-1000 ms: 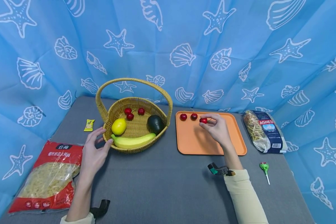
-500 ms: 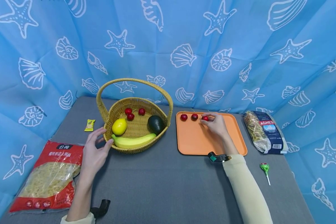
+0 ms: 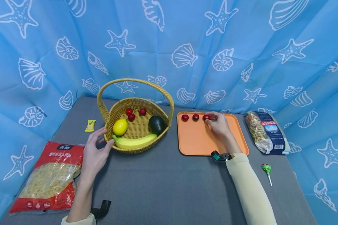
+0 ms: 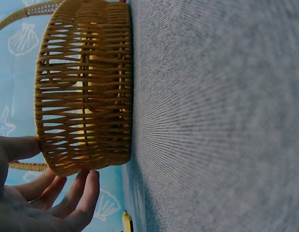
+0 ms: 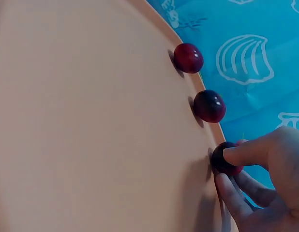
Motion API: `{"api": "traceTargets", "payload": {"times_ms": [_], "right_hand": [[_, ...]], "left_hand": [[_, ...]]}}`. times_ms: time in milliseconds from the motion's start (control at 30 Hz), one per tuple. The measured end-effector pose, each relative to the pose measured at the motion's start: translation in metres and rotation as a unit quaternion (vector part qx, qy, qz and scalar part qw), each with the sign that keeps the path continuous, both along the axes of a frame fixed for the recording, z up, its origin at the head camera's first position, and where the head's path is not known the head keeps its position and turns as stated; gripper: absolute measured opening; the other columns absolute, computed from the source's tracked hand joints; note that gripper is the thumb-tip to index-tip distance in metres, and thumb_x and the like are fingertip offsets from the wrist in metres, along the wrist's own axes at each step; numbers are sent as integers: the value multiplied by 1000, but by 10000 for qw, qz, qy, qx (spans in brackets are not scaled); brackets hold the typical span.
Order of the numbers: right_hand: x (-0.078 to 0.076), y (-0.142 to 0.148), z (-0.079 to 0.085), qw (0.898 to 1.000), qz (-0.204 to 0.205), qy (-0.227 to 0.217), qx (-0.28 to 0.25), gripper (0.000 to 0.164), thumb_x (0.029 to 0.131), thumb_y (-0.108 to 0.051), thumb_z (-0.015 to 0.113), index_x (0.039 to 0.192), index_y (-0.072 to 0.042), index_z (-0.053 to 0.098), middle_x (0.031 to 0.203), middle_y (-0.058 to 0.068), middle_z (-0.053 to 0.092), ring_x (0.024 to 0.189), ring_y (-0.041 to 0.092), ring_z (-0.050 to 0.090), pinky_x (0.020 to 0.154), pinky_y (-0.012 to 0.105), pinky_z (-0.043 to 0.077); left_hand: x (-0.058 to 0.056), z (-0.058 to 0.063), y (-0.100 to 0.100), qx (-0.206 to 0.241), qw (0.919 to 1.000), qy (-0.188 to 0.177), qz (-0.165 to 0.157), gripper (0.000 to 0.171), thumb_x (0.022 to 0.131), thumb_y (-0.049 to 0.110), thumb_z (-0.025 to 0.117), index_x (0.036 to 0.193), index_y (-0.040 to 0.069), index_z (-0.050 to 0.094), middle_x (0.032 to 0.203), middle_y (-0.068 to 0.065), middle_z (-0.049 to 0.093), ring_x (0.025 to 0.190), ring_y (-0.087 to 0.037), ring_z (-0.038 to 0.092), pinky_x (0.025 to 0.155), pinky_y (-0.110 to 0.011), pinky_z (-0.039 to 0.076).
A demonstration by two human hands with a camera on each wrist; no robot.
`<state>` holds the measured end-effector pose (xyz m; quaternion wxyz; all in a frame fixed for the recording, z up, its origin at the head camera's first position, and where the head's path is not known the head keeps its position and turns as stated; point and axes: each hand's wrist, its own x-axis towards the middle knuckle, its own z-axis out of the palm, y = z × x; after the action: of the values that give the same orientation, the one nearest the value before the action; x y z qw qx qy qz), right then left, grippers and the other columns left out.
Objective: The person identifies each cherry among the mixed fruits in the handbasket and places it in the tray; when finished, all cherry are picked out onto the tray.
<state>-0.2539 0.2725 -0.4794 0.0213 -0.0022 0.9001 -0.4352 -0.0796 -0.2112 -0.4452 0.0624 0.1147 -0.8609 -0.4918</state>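
At the left end of a wicker basket (image 3: 133, 151), my left hand (image 3: 95, 157) holds the rim and side, thumb on one side and fingers on the other; the left wrist view shows the thumb (image 4: 22, 146) at the woven wall. My right hand (image 3: 221, 126) pinches a dark red cherry (image 5: 226, 159) at the far edge of an orange tray (image 3: 197, 140). Two more cherries sit in a row beside it, the middle one (image 5: 209, 106) and the left one (image 3: 185, 117). Inside the basket lie a lemon (image 3: 120, 127), a banana (image 3: 135, 142), an avocado (image 3: 156, 125) and three cherries (image 3: 131, 117).
A red pasta bag (image 3: 49, 175) lies at the left, with a small yellow packet (image 3: 90, 125) beyond it. Right of the tray are an AGNESI pasta bag (image 3: 267, 132) and a green lollipop (image 3: 266, 169). A blue shell-print curtain (image 3: 157, 47) hangs behind the grey table (image 3: 157, 190).
My right hand has moved slightly away from me and lowered the cherry to the tray's far edge, in line with the other two. The left hand has kept its place on the basket.
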Motion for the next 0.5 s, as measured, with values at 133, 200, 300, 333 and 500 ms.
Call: {"api": "traceTargets", "payload": {"times_ms": [133, 200, 300, 333, 500], "right_hand": [[-1, 2, 3, 9998, 127, -130, -130, 40, 106, -5, 66, 145, 0, 62, 147, 29, 63, 139, 46, 62, 121, 59, 51], [-1, 4, 5, 9996, 204, -149, -157, 42, 106, -7, 68, 146, 0, 60, 148, 30, 62, 140, 47, 62, 121, 59, 51], [1, 5, 9, 9996, 220, -131, -149, 43, 105, -10, 69, 146, -1, 61, 149, 30, 62, 141, 48, 61, 122, 60, 51], [2, 6, 11, 9996, 201, -115, -148, 43, 105, -11, 69, 146, -1, 61, 149, 30, 62, 142, 48, 60, 122, 61, 50], [16, 2, 24, 9989, 174, 197, -381, 42, 106, -12, 69, 146, 1, 61, 150, 30, 61, 142, 49, 58, 121, 63, 50]], "left_hand": [[0, 0, -1, 5, 10000, -17, -26, 58, 108, 27, 69, 160, 10, 51, 173, -13, 40, 143, -45, 56, 110, -63, 58], [0, 0, -1, -4, 10000, -17, -48, 58, 108, 28, 68, 160, 10, 51, 173, -12, 40, 143, -45, 57, 110, -63, 58], [0, 0, -2, -20, 10000, -3, -46, 58, 108, 28, 69, 160, 10, 51, 173, -12, 40, 142, -44, 57, 109, -62, 59], [0, 0, -2, -19, 10000, -1, -34, 58, 108, 28, 69, 160, 10, 51, 173, -12, 40, 142, -44, 57, 109, -61, 59], [1, 0, -1, -41, 10000, 28, 26, 56, 107, 25, 69, 159, 10, 53, 173, -10, 42, 142, -41, 58, 108, -58, 61]]}}
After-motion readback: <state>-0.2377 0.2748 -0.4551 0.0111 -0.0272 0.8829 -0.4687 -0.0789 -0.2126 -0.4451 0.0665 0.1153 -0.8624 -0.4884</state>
